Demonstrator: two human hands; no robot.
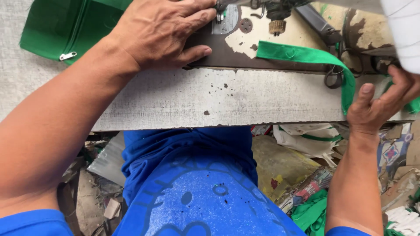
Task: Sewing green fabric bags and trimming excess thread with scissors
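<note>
My left hand (pixel 162 32) lies flat, fingers together, on the worn dark bed of a sewing machine (pixel 262 30), fingertips close to the presser foot and metal needle plate (pixel 225 19). A green fabric strap (pixel 306 54) runs from beside the needle area to the right and hangs over the table edge. My right hand (pixel 378 105) is at that edge, thumb up and fingers curled around the hanging end of the strap. A green zippered fabric piece (pixel 61 30) lies at the upper left, beside my left wrist.
The grey, chipped table top (pixel 197 98) spans the view. Dark scissors (pixel 334 76) rest on it near the strap. Below the table are my blue shirt, cloth scraps, green strap offcuts (pixel 310 214) and litter on the floor. A white object (pixel 404 30) is at top right.
</note>
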